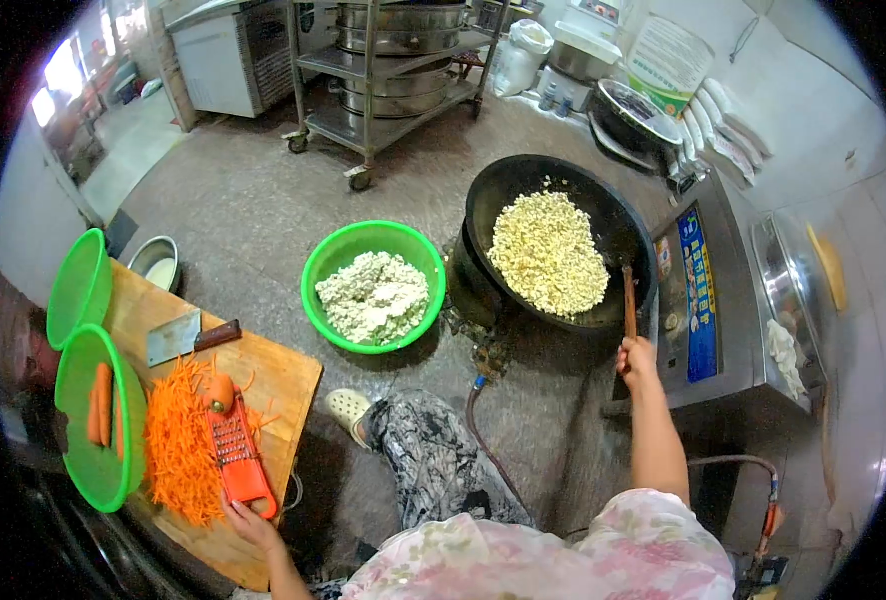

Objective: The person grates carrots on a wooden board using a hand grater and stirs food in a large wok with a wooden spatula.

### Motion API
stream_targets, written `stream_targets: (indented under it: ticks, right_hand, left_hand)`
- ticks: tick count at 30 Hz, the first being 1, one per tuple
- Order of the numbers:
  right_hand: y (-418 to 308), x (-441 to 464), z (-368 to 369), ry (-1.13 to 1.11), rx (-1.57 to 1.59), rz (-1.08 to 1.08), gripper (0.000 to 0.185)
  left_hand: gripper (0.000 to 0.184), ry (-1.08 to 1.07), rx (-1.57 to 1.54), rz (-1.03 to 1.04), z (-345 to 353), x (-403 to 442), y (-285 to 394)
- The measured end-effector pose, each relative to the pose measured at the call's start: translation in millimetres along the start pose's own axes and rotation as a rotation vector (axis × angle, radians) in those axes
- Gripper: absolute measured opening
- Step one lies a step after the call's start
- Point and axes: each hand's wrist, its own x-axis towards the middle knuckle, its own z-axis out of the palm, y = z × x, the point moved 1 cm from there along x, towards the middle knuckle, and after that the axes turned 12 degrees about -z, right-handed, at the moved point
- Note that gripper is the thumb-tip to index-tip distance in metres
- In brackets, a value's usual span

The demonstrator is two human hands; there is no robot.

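My right hand is closed around the wooden handle of a tool whose far end reaches into a large black wok. Pale yellow diced food lies in the wok. At the lower left, my left hand holds the end of an orange grater, which rests on shredded carrot on a wooden board. A carrot piece sits at the grater's top. Beyond it lies a cleaver. Between board and wok stands a green basin of white crumbly food.
Two green baskets stand at the board's left, one with whole carrots. A metal bowl is behind the board. A steel cabinet flanks the wok. Farther back is a wheeled rack. A hose crosses the floor.
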Motion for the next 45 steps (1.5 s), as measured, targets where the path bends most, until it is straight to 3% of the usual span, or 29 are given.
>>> stream_targets:
  ticks: [4,6,8,10,11,12,16,19,22,23,24,25,28,29,31,33,34,38,40,42,44,45]
  right_hand:
    - [-43,58,41,-0.105,0.023,0.137,0.009]
    - [-62,62,69,-0.17,-0.262,0.0,0.007]
    - [-69,51,85,-0.322,-0.733,-0.214,0.019]
    - [-48,39,85,-0.264,-1.315,-0.827,0.032]
    - [-47,25,77,-0.367,-1.474,-0.611,0.052]
    - [-48,7,70,-0.44,-1.665,-0.538,0.061]
    - [-16,-25,-9,-0.475,-1.766,-0.6,0.054]
    - [-21,-91,-62,-0.569,-1.586,-0.454,0.051]
    - [13,-123,-114,-0.573,-1.721,-0.334,0.067]
    - [15,-124,-109,-0.535,-1.763,-0.141,0.069]
    - [25,-123,-115,-0.5,-1.73,-0.189,0.067]
    - [19,-136,-110,-0.564,-1.652,-0.221,0.053]
    - [-7,-160,-66,-0.502,-1.411,-0.426,0.049]
    - [13,-150,-64,-0.344,-1.386,-0.868,0.034]
    - [22,-99,-41,-0.337,-1.393,-0.556,0.047]
    - [9,-85,5,-0.436,-1.371,-0.828,0.049]
    - [-4,-90,28,-0.528,-1.307,-1.248,0.043]
    - [-135,-276,150,-0.919,-0.412,-1.467,0.042]
    - [-186,-367,159,-1.0,-0.107,-1.87,0.039]
    - [-219,-429,156,-0.944,0.325,-2.171,0.022]
    - [-242,-473,146,-1.002,0.654,-2.078,0.024]
    - [-254,-495,141,-1.023,0.814,-2.035,0.025]
  left_hand:
    - [0.038,0.02,0.048,0.01,-1,-2,10]
    - [0.038,0.032,0.055,0.03,-1,-1,10]
    - [0.038,0.046,0.051,0.034,0,-1,6]
    - [0.04,0.047,0.068,0.042,1,-2,2]
    - [0.041,0.05,0.079,0.047,1,-2,2]
    - [0.041,0.032,0.067,0.036,-1,-2,2]
    - [0.04,-0.04,0.006,-0.004,-4,-5,15]
    - [0.038,-0.008,-0.024,0.0,-1,-6,15]
    - [0.036,0.066,-0.025,-0.058,4,-8,8]
    - [0.035,0.063,-0.115,-0.069,14,-1,-12]
    - [0.035,0.035,-0.206,-0.06,19,4,-26]
    - [0.035,0.058,-0.093,-0.042,9,-1,-4]
    - [0.034,0.087,-0.007,0.003,0,-5,21]
    - [0.034,0.092,-0.01,0.017,-5,-8,23]
    - [0.036,0.041,-0.156,-0.042,-12,-12,35]
    - [0.037,-0.001,-0.299,-0.099,-13,-12,32]
    - [0.038,-0.024,-0.364,-0.126,-4,-7,17]
    - [0.04,-0.14,-0.316,-0.284,-15,-9,24]
    - [0.041,-0.12,-0.282,-0.268,-11,-10,14]
    - [0.043,-0.152,-0.328,-0.29,-12,-10,15]
    - [0.045,-0.229,-0.451,-0.384,-18,-16,17]
    - [0.046,-0.221,-0.436,-0.203,-17,-12,15]
